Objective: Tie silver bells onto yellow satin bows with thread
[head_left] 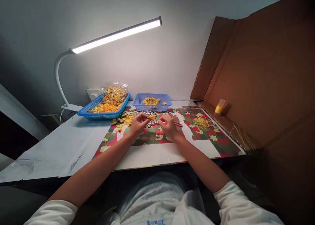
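Note:
My left hand [139, 123] pinches a small yellow piece [151, 117] over the middle of the patterned mat [147, 139]. Just to the right, my right hand [168, 124] has its fingers pressed together; whatever is between them is too small to make out. Silver bells [154, 122] lie in a pile between and behind the hands, and a single bell [157, 136] sits nearer the front. Beside my left hand, yellow petal pieces with stems [126, 119] are heaped. A pink-handled tool [178, 124] lies right of my right hand.
At the back left stands a blue basket [103, 116] full of yellow pieces, with a lamp [118, 35] above. A lighter blue basket [151, 107] is behind the bells. Yellow cords [203, 123] lie at right, near a small bottle [220, 107] and cardboard wall [265, 64].

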`<state>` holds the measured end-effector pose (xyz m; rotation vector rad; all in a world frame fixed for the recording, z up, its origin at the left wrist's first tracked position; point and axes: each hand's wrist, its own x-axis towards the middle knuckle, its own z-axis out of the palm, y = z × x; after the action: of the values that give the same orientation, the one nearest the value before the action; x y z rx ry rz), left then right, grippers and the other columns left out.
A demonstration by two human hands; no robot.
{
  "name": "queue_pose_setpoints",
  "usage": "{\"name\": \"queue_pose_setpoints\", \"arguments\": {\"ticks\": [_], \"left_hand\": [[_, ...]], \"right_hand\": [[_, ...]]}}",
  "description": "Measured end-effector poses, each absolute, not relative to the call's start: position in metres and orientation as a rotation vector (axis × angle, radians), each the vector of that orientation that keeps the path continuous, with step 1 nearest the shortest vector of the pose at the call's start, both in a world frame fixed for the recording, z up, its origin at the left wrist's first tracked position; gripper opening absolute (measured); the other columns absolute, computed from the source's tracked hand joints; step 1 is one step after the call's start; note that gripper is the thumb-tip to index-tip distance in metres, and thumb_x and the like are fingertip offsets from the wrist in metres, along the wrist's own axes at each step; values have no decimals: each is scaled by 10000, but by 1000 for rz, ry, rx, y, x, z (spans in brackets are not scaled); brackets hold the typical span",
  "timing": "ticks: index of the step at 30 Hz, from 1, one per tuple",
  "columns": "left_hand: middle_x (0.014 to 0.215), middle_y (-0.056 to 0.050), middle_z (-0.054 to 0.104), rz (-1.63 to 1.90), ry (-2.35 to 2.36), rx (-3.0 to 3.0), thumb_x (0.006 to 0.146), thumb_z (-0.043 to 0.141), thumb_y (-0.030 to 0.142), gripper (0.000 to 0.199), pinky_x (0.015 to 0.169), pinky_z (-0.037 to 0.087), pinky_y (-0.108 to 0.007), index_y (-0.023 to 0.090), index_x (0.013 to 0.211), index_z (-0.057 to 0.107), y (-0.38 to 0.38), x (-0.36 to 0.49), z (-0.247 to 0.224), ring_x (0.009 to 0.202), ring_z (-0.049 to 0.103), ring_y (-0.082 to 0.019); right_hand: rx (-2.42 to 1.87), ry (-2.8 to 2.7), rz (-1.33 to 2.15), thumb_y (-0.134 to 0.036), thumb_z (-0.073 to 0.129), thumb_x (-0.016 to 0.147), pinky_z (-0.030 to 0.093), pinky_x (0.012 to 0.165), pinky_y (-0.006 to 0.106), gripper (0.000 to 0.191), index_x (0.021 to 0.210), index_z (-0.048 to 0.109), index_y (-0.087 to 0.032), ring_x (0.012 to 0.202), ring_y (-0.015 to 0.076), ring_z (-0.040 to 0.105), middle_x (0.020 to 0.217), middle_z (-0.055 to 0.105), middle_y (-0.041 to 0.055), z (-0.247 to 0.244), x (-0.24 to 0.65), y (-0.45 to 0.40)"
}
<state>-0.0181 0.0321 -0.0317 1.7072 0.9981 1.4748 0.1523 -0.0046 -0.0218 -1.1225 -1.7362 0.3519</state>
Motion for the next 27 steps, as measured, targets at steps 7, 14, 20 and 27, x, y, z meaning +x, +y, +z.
{"name": "queue_pose_setpoints", "arguments": {"ticks": [7, 14, 20, 27], "left_hand": [[584, 50, 557, 1284, 807, 1527, 587, 802, 453, 386, 545, 414, -234, 186, 691, 544, 29, -13, -30, 552, 527, -108], [614, 46, 568, 1275, 768, 1532, 572, 826, 396, 379, 563, 423, -221, 174, 685, 540, 27, -11, -32, 561, 526, -91], [606, 44, 553, 1289, 763, 1561, 589, 813, 398, 362, 551, 407, -218, 174, 673, 541, 27, -12, -33, 558, 514, -91], [591, 48, 539, 1295, 793, 1597, 579, 815, 393, 361, 517, 382, -203, 171, 647, 538, 24, -11, -29, 539, 483, -82]], "right_hand": [[-938, -1626, 535, -262, 492, 809, 418, 848, 315, 256, 565, 455, -196, 914, 181, 521, 899, 490, 39, -24, 150, -3], [-952, -1602, 643, -247, 497, 784, 437, 788, 291, 280, 522, 410, -198, 841, 162, 529, 877, 519, 31, -26, 146, -2], [-928, -1598, 666, -253, 485, 780, 423, 740, 295, 290, 513, 386, -199, 787, 158, 513, 843, 522, 31, -26, 146, -2], [-886, -1596, 665, -266, 502, 761, 409, 733, 302, 283, 511, 389, -197, 781, 161, 512, 824, 511, 27, -27, 146, -2]]}}
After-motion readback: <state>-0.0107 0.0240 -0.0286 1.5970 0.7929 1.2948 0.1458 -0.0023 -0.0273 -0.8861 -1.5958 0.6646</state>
